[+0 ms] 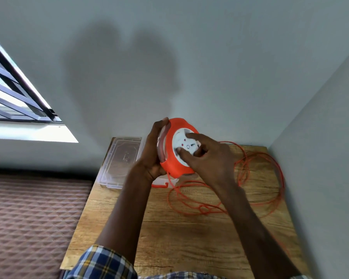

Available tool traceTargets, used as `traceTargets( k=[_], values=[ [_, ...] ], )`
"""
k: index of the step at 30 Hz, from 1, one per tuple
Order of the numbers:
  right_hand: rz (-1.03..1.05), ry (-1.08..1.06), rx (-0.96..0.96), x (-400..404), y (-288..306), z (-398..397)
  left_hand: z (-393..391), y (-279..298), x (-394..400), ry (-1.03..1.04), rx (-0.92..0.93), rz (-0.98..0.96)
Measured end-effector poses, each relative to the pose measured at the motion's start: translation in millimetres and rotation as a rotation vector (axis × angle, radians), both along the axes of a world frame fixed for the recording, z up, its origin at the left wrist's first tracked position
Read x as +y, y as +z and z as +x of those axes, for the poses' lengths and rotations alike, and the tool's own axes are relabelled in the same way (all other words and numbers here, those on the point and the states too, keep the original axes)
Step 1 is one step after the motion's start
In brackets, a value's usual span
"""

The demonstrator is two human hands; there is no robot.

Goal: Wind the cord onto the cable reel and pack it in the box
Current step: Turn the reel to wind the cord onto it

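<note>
The left hand [151, 152] grips the cable reel [174, 152] by its edge, fingers curled around the far side and the thumb side against the near rim, holding it lifted above the table [169, 228]. The right hand [208, 160] lies on the reel's white face [184, 147]: the index finger reaches across the upper part, the thumb presses the lower part, and the remaining fingers bend against the right edge of the face. The reel is tilted, its face turned toward the person. Its body is orange, with a clear flange showing on the left side beside the left palm.

The cord [258, 178], orange and thin, leaves the bottom of the reel and lies in loose overlapping loops on the table, to the right of the reel and toward the corner of the walls. Most of it is not wound.

The box [119, 162], of clear plastic, lies flat on the table's far left corner, partly behind the left wrist.

A plaid sleeve [101, 262] shows at the lower edge. Left of the table lies a quilted brown surface [32, 218]. A barred window [14, 91] stands in the wall at upper left.
</note>
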State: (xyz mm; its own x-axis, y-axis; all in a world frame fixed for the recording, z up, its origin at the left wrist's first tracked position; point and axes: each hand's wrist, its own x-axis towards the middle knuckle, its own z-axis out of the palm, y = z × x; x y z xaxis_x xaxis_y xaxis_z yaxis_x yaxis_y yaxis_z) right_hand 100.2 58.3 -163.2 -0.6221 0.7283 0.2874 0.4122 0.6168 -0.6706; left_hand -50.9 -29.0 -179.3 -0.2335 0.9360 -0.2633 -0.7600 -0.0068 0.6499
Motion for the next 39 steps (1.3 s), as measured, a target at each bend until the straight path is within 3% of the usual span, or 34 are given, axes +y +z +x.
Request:
traceTargets(
  k=[5,10,14,19,23,25,29,32,34,39],
  values=[
    [0.164,0.009,0.011,11,8,10,2,2,2,0.001,-0.011,0.005],
    [0.101,0.38,-0.121,22,8,23,-2,0,-1,-0.047,0.013,-0.018],
    [0.057,0.504,-0.232,25,4,29,-2,-6,-8,-0.087,0.04,-0.06],
    [0.166,0.389,-0.208,16,2,23,0,-1,-8,-0.054,0.027,-0.046],
    [0.058,0.019,-0.079,2,-1,10,4,2,-3,-0.006,0.023,-0.026],
    [0.079,-0.05,-0.064,-2,-4,5,6,1,-4,-0.007,0.025,-0.037],
    [0.122,0.075,0.087,8,-2,14,1,0,-7,-0.004,-0.005,0.0],
    [0.227,0.371,-0.017,24,-5,21,-8,-1,-9,-0.051,-0.036,0.017],
    [0.163,0.466,-0.079,24,-6,21,-12,-4,-10,-0.091,-0.03,-0.002],
    [0.199,0.447,-0.15,20,-8,19,-10,-7,-7,-0.126,0.019,-0.052]
  ],
)
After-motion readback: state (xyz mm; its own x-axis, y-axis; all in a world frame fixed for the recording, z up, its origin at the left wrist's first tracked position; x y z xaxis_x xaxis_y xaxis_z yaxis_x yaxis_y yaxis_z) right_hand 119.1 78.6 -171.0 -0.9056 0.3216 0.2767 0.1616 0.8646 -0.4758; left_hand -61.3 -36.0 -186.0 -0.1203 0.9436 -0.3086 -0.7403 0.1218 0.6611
